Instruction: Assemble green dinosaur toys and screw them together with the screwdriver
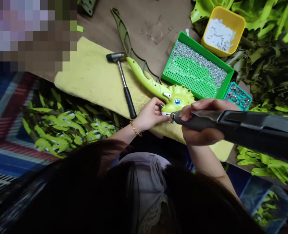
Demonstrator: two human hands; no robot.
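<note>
A green plastic toy dinosaur head (180,97) with a blue eye and a long neck lies on the yellow pad (90,71). My left hand (152,112) pinches its snout from the left, fingers closed round it. In my right hand (204,130) is a dark power screwdriver (246,123), gripped near its front end. The screwdriver's tip meets the white part of the snout, close to my left fingertips. A hammer (124,86) with a black handle rests on the pad, left of the toy's neck. A dark olive plastic piece (123,34) lies beyond the neck.
A green perforated tray (194,78) of screws stands beyond the head, with a teal tray (238,96) of small metal parts beside it. A yellow tub (238,32) holds white pieces. Olive parts (263,61) pile up at right; finished-looking heads (63,130) fill the lower left.
</note>
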